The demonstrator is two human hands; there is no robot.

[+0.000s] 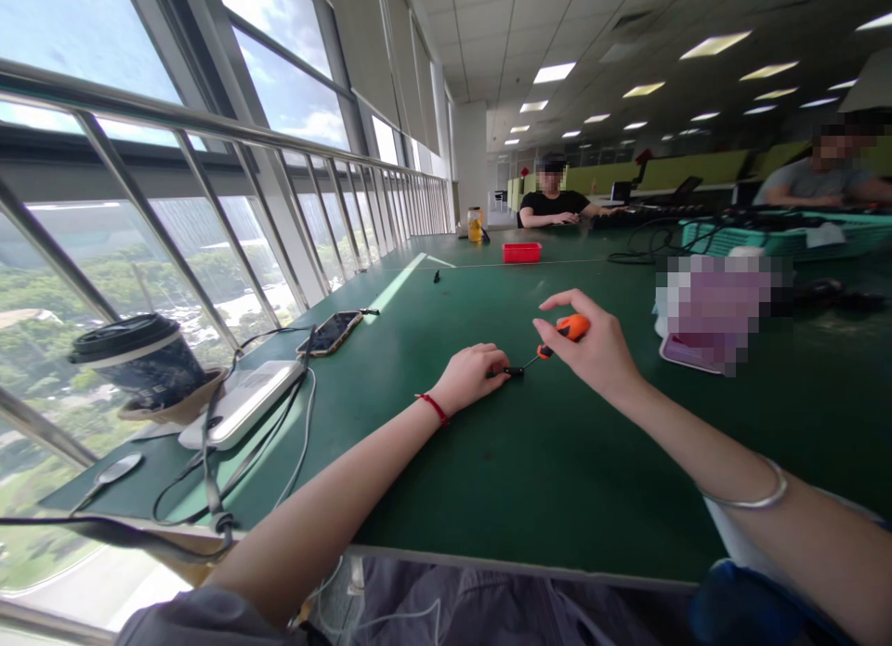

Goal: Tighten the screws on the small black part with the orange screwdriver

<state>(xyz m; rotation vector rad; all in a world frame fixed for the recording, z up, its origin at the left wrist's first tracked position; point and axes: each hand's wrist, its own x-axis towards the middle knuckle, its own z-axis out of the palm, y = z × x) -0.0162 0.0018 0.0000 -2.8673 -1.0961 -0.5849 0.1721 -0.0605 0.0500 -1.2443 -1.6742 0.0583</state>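
My left hand [474,378], with a red cord at its wrist, pinches a small black part [514,372] against the green tabletop. An orange-handled screwdriver [572,327] slants down to the left, and its thin shaft meets that part. Around the handle, my right hand [592,335] is closed, its index finger raised and bent above the screwdriver's end. A silver bangle circles the right forearm. The exact kind of the black part is too small to make out, and my left fingers cover some of it.
To the left lie a phone [333,334], a white power bank [243,406], cables and a lidded cup [139,360]. Farther back are a red tray [521,253], a jar [475,225] and a teal basket [787,237]. A purple item [697,349] stands right. Two people sit beyond.
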